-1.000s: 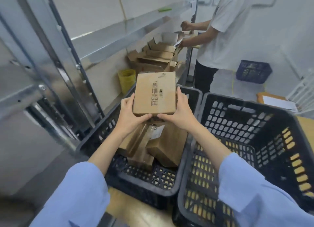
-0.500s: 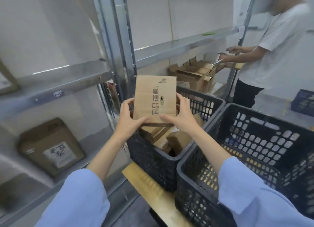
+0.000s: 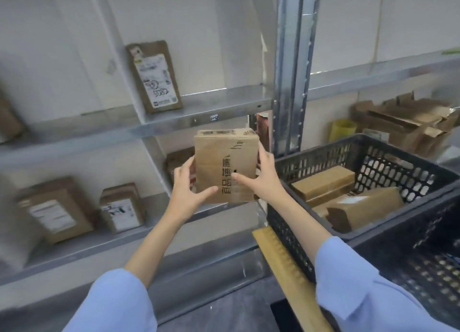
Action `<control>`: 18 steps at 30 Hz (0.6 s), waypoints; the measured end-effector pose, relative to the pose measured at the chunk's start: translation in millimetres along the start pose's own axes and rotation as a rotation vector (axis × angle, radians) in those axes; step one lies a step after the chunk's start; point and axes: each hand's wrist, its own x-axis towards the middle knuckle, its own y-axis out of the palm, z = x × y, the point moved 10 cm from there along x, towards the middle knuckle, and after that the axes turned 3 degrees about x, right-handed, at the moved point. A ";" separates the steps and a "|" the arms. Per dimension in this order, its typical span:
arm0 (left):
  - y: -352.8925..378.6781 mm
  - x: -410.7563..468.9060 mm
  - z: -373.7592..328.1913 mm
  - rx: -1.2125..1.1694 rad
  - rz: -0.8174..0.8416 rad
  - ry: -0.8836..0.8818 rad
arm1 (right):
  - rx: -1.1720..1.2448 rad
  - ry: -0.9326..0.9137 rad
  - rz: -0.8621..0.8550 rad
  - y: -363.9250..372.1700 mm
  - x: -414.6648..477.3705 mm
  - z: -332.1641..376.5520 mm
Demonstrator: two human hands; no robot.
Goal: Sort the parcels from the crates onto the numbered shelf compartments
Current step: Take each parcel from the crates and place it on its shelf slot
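Parcel (image 3: 225, 165) gripped by its side edges between left hand (image 3: 189, 187) and right hand (image 3: 261, 177) could slip, or land in the wrong shelf (image 3: 174, 122) compartment, label unseen.

I read handwritten "5082", below a circled mark, on the white label (image 3: 156, 81) of the parcel (image 3: 154, 75) on the upper shelf (image 3: 199, 111). Carton (image 3: 225, 166): black printed Chinese characters, not legible. Shelf-edge tag (image 3: 214, 118): illegible.
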 end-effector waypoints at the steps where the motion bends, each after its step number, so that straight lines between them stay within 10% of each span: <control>1: -15.7 -7.2 6.2 0.006 -0.024 -0.018 | 0.024 -0.004 0.020 15.1 0.5 3.7; 18: -240.2 -159.3 82.8 0.086 -0.372 -0.253 | 0.262 -0.051 0.343 261.7 -65.6 87.2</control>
